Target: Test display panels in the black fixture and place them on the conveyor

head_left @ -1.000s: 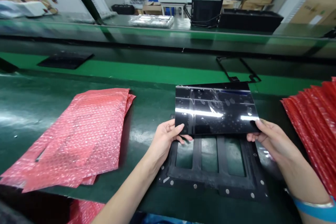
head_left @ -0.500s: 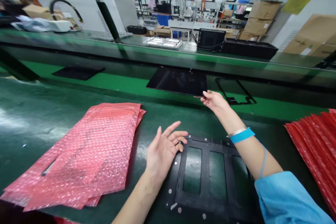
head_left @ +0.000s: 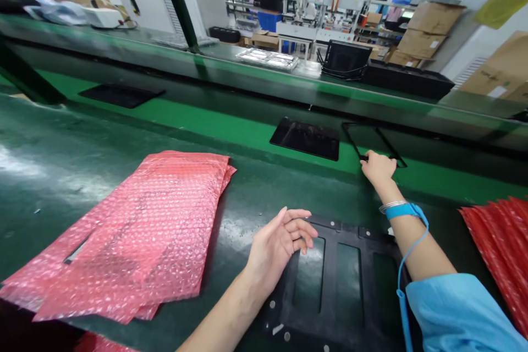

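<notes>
My right hand (head_left: 378, 168), with a blue strap at the wrist, is over the near edge of a thin black frame (head_left: 353, 140); its fingers close on that edge and partly hide it. Left of it, a glossy black panel (head_left: 305, 138) lies flat on the green strip under the shelf. My left hand (head_left: 282, 242) is palm up with fingers apart and loosely curled, holding nothing. It hovers over the left upper corner of a black slotted fixture plate (head_left: 329, 275) studded with small round metal spots. My right forearm crosses above the plate's right side.
Pink bubble-wrap bags (head_left: 165, 220) are piled at left, and red bubble bags (head_left: 503, 247) at right. Another black panel (head_left: 122, 95) lies far left. A raised shelf (head_left: 231, 74) runs across the back, bearing a black monitor-like device (head_left: 346, 59) and a long black box (head_left: 406, 78).
My right hand has let go of the glossy black panel, now lying on the green strip, and has moved right to the thin frame. My left hand stays open near the plate.
</notes>
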The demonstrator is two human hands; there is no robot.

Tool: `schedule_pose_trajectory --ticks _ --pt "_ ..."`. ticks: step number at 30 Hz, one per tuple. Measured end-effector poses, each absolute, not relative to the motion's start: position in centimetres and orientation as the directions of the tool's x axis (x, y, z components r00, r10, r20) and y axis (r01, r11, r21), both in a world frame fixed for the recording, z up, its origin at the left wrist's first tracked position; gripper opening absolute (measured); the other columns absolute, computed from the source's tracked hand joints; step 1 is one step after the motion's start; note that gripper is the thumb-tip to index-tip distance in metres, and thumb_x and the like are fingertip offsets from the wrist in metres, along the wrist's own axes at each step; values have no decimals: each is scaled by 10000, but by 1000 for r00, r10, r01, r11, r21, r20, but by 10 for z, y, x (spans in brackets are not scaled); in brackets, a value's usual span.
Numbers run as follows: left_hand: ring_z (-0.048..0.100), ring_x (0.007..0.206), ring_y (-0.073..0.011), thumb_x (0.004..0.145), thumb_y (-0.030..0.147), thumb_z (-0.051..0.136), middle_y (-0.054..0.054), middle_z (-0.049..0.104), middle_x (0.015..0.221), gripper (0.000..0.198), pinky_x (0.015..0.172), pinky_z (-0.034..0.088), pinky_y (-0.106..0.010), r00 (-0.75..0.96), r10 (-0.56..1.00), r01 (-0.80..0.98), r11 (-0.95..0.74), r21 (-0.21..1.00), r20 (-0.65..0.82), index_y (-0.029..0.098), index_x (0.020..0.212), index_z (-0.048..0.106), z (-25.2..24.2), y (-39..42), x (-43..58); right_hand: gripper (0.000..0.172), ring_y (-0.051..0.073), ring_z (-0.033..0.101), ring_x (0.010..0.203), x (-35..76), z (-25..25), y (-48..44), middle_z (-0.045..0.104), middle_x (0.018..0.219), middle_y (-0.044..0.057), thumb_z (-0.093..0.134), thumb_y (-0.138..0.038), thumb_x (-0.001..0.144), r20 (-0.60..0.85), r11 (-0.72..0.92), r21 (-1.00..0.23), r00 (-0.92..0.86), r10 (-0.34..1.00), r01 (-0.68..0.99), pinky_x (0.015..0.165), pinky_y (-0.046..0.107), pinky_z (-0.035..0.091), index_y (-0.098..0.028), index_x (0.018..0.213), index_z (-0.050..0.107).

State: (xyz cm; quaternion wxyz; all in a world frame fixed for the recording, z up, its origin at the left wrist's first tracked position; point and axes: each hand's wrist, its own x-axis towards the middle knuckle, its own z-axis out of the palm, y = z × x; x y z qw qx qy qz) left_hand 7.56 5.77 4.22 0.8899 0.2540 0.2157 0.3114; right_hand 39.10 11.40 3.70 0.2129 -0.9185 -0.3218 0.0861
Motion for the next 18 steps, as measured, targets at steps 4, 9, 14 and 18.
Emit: schedule_pose_trajectory --ticks 4,9,14,18 --pt "618 615 -178 831 432 704 -118 702 751 351 581 431 -279 699 683 -431 638 638 -211 96 927 724 46 59 74 287 313 580 1176 411 48 103 681 1114 102 755 -223 814 -33 -695 -446 766 642 564 1049 522 398 -180 1084 670" --pt "645 688 -201 812 391 701 -119 731 824 306 615 451 -297 530 847 -453 327 829 -44 136 981 714 61 56 70 369 283 677 1010 414 78 35 723 997 98 747 -211 708 -38 -551 -591 662 748 589 908 401 518 -196 1067 661" --pt "661 891 -207 822 319 696 -87 736 1024 274 765 473 -297 136 958 -208 -223 952 254 195 1066 690 69 62 50 416 348 644 1102 379 85 -92 702 1152 112 724 -488 738 135 -238 -628 405 904 741 964 472 506 -271 1093 703" --pt "623 1073 -255 841 340 649 -91 700 1140 267 939 453 -357 11 910 277 -402 873 415 206 1069 683 61 79 5 395 340 668 1052 357 56 -175 692 1190 71 584 -510 900 212 -28 -441 135 968 897 841 487 565 -326 1244 645"
